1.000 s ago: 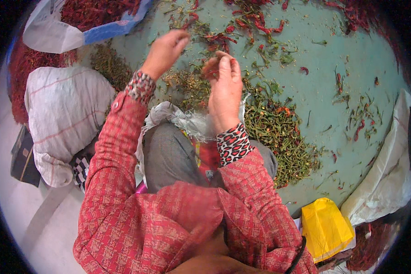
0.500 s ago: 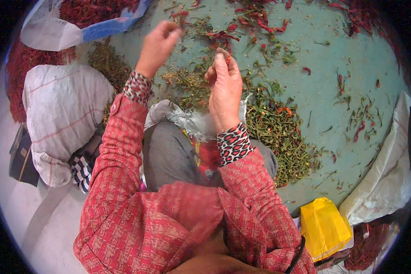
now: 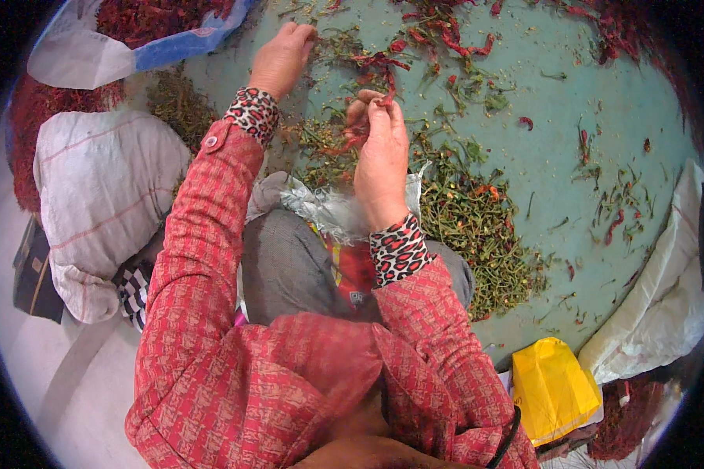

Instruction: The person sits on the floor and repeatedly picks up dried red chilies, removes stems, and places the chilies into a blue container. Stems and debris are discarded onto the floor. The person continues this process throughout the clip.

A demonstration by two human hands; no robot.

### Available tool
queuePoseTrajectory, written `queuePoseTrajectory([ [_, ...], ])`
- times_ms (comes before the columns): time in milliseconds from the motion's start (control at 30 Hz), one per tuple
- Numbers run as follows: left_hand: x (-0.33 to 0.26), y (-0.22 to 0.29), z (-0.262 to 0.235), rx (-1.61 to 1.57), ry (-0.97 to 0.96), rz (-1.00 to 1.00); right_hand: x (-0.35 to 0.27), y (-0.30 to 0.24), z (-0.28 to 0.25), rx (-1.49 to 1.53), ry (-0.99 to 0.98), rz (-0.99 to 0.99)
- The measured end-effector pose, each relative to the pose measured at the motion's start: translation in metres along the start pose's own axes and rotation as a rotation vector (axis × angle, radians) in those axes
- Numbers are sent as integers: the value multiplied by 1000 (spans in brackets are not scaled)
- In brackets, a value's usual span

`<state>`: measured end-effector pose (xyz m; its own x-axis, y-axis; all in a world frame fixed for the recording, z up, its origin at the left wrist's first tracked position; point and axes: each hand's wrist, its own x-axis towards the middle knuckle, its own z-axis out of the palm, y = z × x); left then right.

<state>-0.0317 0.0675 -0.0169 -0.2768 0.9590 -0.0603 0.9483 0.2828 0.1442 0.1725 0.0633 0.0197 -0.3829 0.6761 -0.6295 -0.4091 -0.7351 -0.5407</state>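
Right hand (image 3: 381, 148) pinched a red chili (image 3: 350, 141) hanging down-left from its fingertips, while left hand (image 3: 283, 56), fingers curled, reached farther out to the scattered chilies (image 3: 438, 35) on the teal floor (image 3: 555, 141), the nearer hand to that pile.

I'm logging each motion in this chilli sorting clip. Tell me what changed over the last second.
The left hand reached farther out across the green floor into the scattered red chillies, fingers down among them. The right hand stayed raised, its fingers pinching a red chilli; whether its grip changed is unclear. The pile of green stems, the white sack and the yellow bag stayed put.
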Motion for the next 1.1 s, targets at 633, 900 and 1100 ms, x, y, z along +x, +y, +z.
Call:
queuePoseTrajectory([
  [633,13,82,-8,-220,16,141,8,5,-4,308,162,52],
  [900,13,57,17,-42,1,66,8,5,-5,316,154,40],
  [1100,-11,16,-16,-740,42,-273,7,5,-4,324,82,30],
])
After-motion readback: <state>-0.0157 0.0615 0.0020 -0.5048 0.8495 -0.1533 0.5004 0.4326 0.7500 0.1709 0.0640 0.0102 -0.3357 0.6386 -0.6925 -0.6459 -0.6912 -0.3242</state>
